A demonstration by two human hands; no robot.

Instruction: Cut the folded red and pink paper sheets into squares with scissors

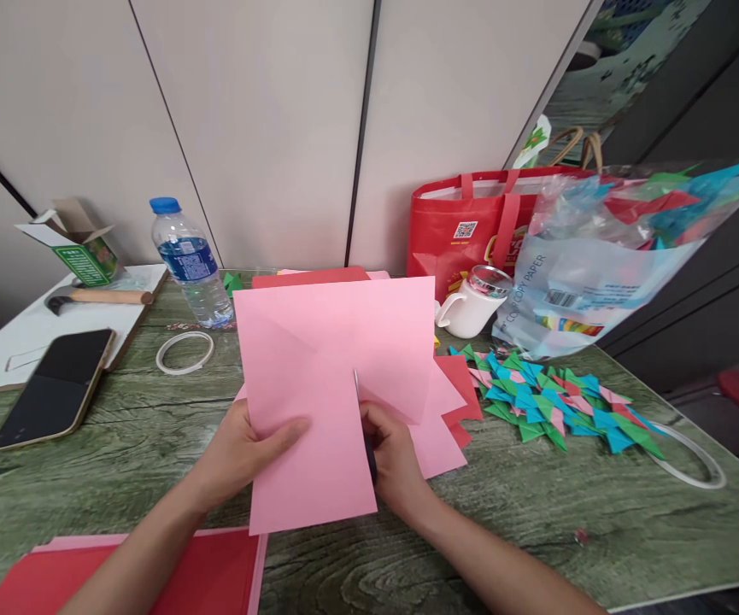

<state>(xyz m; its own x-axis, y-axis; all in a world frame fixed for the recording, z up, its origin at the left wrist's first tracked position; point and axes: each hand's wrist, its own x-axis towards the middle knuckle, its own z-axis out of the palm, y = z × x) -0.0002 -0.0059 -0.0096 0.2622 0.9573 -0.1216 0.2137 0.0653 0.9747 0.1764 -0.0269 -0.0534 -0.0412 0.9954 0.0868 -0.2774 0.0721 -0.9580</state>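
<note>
Cutting appears to be the step in hand: a person's right hand (395, 453) grips dark-handled scissors (370, 459), the blade in a pink sheet (311, 410) held right of the water bottle (190, 269) and nearer the viewer. The left hand (241, 453) pinches the sheet's side, thumb in front. A straight cut would call for taut paper (plain, faintly creased, slit from its lower edge to about mid-height).

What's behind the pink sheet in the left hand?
Behind the pink sheet, red paper shows past its top edge; pink paper and more red paper jut out at right. Whatever lies behind its middle is covered.
</note>
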